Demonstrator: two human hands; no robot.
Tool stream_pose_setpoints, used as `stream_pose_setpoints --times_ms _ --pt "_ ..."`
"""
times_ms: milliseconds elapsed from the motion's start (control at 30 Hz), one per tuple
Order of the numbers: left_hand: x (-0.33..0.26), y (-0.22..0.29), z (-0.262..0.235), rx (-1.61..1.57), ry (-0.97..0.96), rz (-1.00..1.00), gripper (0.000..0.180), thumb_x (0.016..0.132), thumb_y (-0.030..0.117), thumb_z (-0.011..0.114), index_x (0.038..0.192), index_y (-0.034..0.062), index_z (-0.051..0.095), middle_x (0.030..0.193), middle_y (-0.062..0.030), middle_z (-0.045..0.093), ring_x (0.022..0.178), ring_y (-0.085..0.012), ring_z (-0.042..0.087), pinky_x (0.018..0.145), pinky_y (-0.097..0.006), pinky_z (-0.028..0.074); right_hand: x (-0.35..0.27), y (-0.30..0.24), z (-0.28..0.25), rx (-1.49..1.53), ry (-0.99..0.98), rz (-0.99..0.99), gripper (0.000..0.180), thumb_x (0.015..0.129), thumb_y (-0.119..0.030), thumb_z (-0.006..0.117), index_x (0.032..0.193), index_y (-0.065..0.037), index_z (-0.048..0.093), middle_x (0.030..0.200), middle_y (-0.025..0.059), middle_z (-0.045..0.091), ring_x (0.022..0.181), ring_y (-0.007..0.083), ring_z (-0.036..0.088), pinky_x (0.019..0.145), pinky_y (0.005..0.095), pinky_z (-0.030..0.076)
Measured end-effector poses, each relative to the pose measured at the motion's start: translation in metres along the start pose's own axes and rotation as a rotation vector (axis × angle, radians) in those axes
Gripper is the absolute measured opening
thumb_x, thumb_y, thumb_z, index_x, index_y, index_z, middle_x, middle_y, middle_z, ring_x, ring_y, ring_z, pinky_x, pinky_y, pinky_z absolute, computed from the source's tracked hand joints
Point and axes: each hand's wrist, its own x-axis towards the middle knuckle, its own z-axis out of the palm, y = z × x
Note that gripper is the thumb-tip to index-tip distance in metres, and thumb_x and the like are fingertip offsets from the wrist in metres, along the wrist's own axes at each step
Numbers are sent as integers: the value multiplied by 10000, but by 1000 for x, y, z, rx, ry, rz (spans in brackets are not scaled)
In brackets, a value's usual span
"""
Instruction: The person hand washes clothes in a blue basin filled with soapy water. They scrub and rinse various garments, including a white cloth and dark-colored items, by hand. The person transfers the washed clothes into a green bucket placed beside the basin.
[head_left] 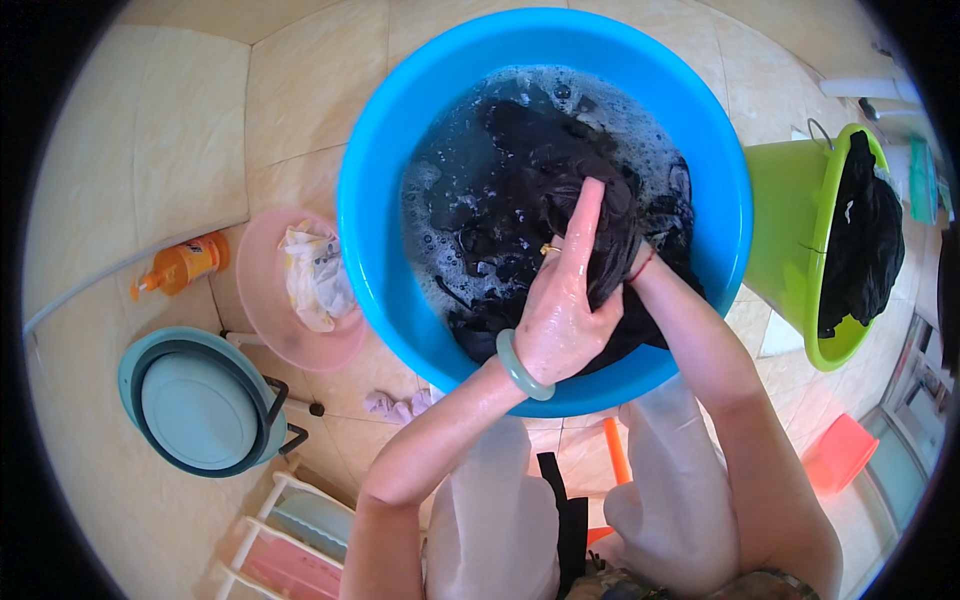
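Blue basin (380, 250): on the tiled floor, full of sudsy water.
Black garment (520, 170): soaking inside the basin, bunched at its near side.
Left hand (565, 300): flat on the garment, fingers straight, pressing down.
Right hand (630, 262): mostly hidden under the cloth; grip impossible to tell.
Green bucket (790, 230): right of the basin, dark cloth draped over its rim.
Pink bowl (262, 280): left of the basin.

right hand (632, 268) hidden under dark cloth (560, 200)

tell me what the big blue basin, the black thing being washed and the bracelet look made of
Blue basin: likely plastic, with a smooth glossy moulded rim. Black garment: soft cloth, wet and crumpled in suds. Bracelet on the left wrist: pale green, smooth and shiny, perhaps jade or glass; the picture leaves that open.
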Motion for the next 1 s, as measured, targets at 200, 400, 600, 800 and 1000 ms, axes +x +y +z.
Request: stream_pose_setpoints --times_ms 200,400,600,800,1000 --pt "7 5 -14 704 158 104 959 717 -68 733 1547 89 278 1139 -201 607 967 -416 609 792 -450 511 8 -58 17 -135 147 33 370 979 -213 614 1306 -47 569 1278 51 617 1117 141 582 958 325 496" --pt "14 5 2 298 237 27 746 798 -90 643 1483 74 396 1204 -146 638 1000 -286 650 874 -387 526 -1 -61 26 629 -62 231 414 979 -192 606 1366 -77 513 1286 25 586 1127 139 557 970 326 482" --pt "9 24 24 60 83 95 526 843 -97 517 1341 67 561 1105 -130 654 939 -219 658 880 -286 499 -3 -53 28 573 -50 222 347 969 -182 611 1289 -62 547 1212 36 611 1035 135 575 906 321 495" --pt "2 26 17 174 12 154 597 793 -75 633 1368 35 522 1237 -172 628 1057 -318 651 943 -348 504 -2 -51 21 425 2 175 284 960 -172 617 1212 -46 581 1139 47 637 944 131 593 842 316 509" --pt "1 -16 -18 605 245 -41 667 727 31 788 1349 80 550 1020 -133 643 867 -312 609 813 -366 499 -4 -21 10 304 -46 182 227 950 -162 623 1135 -31 616 1066 57 662 853 127 611 779 312 522"
